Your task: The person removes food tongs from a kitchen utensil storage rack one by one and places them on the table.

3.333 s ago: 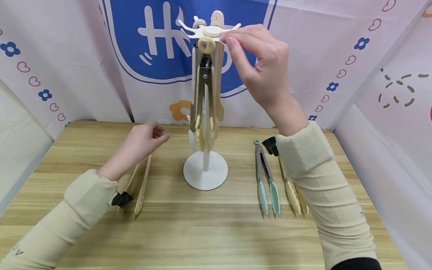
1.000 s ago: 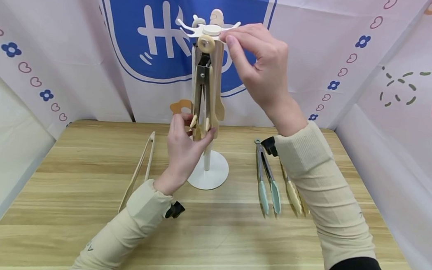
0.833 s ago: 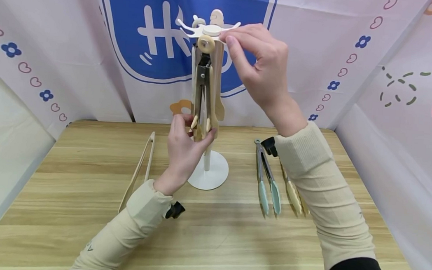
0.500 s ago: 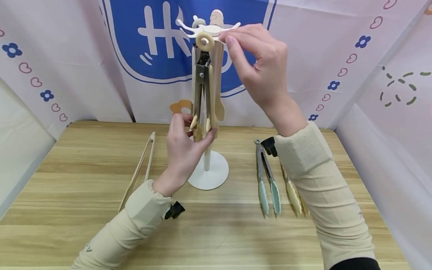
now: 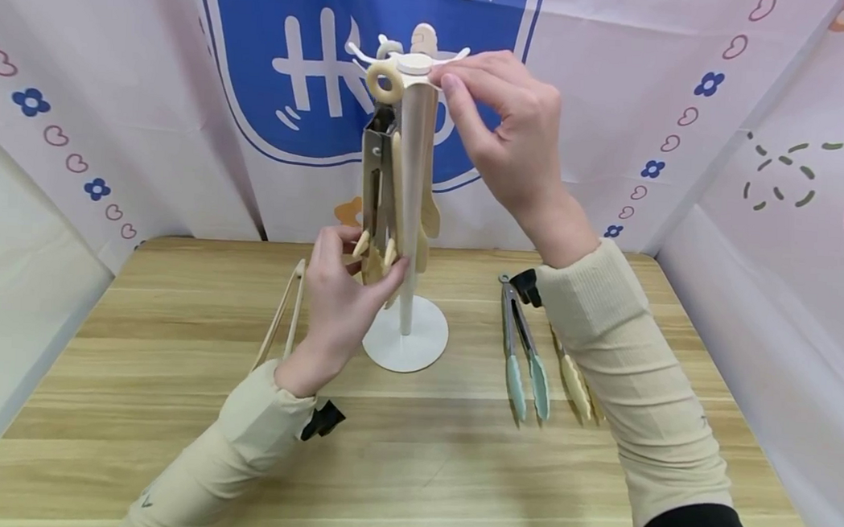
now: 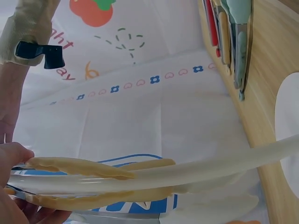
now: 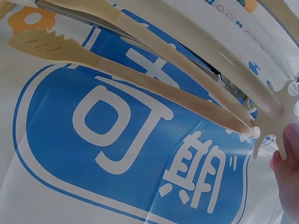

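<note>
My left hand (image 5: 337, 286) grips metal tongs (image 5: 376, 152) with cream tips near their lower end. The tongs hang left of the white pole (image 5: 412, 214), and their pull ring (image 5: 385, 82) overlaps the left edge of the hooked top (image 5: 414, 65) of the stand. Thumb and fingers of my right hand (image 5: 510, 120) pinch a right-hand hook of that top. In the left wrist view, the cream tips (image 6: 84, 168) lie on either side of the pole. Cream slotted tongs (image 7: 154, 88) hang from the stand in the right wrist view, beside my right hand (image 7: 287, 175).
The stand's round white base (image 5: 428, 336) rests on the wooden table (image 5: 423, 489). On the right lie mint-tipped tongs (image 5: 522, 342) and cream-tipped tongs (image 5: 574, 386). Slim cream tongs (image 5: 294, 308) lie at the left, partly behind my left sleeve. A printed cloth (image 5: 588, 32) stands behind.
My left hand came over from the left side of the table and took hold of the hanging tongs. Hand, tongs and ring have since shifted left, uncovering the pole. My right hand stayed put.
</note>
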Available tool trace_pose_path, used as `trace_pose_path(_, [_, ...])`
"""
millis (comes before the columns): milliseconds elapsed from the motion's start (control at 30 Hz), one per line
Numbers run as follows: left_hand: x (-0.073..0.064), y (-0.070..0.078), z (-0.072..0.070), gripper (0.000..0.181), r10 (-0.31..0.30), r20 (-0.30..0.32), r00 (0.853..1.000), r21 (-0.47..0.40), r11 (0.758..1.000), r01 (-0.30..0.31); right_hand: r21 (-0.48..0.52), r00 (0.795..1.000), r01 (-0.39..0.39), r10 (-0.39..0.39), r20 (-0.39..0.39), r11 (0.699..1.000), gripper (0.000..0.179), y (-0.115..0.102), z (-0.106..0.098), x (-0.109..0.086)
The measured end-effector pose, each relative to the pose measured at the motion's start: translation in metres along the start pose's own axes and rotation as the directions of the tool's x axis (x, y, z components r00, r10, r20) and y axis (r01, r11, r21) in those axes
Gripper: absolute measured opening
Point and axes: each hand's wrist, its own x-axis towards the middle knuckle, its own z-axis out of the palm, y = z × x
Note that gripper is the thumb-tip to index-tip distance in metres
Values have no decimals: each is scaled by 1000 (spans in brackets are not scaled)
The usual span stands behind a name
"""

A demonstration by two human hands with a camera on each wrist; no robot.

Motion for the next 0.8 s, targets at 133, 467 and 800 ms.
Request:
trace_pose_path(133, [-1,-3,-10,46,-26,25,999,16,1000,25,-1,1000,6,-6,-1,1000,23,-1,0,1])
trace_pose_path(467, [-2,-17,-32,45,-109,34,994,60,993,107,-1,1000,7,-7,-6,1000,23,0,1,0])
trace_pose_path(800, [-2,-29,-47,47,-185,71,980,91,980,179,51,999,-5,7,-32,999,19,-1,2,0])
